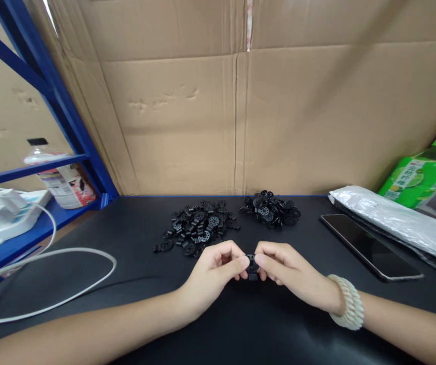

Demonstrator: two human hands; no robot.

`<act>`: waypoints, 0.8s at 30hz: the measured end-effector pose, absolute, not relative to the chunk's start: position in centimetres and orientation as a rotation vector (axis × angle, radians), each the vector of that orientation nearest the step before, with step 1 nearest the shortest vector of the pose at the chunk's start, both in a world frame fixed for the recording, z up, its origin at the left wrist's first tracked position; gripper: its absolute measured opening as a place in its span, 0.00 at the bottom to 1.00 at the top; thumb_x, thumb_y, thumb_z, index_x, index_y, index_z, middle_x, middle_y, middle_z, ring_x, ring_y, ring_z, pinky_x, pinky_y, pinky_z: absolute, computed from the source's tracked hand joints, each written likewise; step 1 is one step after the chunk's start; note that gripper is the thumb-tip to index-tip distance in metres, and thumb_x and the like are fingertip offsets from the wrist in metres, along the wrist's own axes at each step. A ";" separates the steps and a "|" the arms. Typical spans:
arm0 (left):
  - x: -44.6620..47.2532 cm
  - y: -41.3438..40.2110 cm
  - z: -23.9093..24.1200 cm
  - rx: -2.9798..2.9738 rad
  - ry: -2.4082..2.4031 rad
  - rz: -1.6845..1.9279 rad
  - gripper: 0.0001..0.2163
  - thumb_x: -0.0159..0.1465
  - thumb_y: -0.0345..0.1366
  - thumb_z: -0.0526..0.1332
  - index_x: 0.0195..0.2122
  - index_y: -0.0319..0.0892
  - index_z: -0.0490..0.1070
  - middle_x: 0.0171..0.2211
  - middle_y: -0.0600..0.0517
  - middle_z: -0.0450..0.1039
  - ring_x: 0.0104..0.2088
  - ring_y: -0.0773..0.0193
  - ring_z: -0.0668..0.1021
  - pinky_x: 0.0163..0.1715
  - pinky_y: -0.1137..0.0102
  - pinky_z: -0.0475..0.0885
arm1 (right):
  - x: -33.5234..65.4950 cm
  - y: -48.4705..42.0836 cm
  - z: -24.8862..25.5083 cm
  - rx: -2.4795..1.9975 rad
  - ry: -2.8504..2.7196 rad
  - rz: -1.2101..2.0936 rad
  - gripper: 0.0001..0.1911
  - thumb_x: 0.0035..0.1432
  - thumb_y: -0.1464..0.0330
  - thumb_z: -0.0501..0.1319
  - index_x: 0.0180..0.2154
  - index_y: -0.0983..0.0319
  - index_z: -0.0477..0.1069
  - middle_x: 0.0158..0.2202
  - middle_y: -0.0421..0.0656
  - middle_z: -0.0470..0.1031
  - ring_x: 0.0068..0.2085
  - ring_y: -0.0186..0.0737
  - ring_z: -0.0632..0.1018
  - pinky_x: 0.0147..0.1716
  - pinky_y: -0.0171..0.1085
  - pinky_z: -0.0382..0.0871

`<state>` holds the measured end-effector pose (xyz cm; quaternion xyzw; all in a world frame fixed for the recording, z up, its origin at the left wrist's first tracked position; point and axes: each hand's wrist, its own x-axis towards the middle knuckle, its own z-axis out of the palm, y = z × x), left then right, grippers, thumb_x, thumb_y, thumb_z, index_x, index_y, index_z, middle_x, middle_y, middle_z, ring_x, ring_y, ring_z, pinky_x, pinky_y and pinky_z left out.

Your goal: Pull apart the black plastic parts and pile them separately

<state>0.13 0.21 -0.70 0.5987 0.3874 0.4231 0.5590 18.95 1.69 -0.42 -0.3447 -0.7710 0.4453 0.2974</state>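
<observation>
My left hand [213,271] and my right hand [284,268] meet over the middle of the black table [134,324], fingers pinched together on one small black plastic disc part [252,264] held between them. Just beyond my hands lies a pile of the same black parts [198,228]. A second, smaller pile [271,207] sits further back to the right. A pale coiled band circles my right wrist.
A dark phone [369,246] lies at the right, beside a silvery plastic bag [396,220] and a green bottle [417,175]. A white cable [50,276] loops across the left side. A blue shelf [46,167] at the left holds a plastic bottle [64,180]. Cardboard walls stand behind.
</observation>
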 end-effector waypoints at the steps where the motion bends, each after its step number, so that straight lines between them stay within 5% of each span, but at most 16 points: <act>1: 0.1 0.2 -0.7 1.414 0.917 0.994 0.09 0.59 0.37 0.64 0.26 0.37 0.71 0.22 0.54 0.71 0.26 0.69 0.71 0.29 0.73 0.65 | 18.9 1.8 -0.5 -0.903 -2.057 1.205 0.18 0.65 0.60 0.50 0.27 0.62 0.63 0.24 0.39 0.67 0.24 0.30 0.64 0.22 0.30 0.58; 24: 0.2 0.1 -0.6 1.410 0.885 0.925 0.12 0.57 0.41 0.65 0.26 0.36 0.71 0.21 0.53 0.71 0.24 0.68 0.70 0.28 0.73 0.65 | 19.0 1.9 -1.2 -0.887 -2.094 1.046 0.16 0.62 0.66 0.53 0.23 0.62 0.62 0.20 0.37 0.64 0.23 0.31 0.64 0.24 0.31 0.57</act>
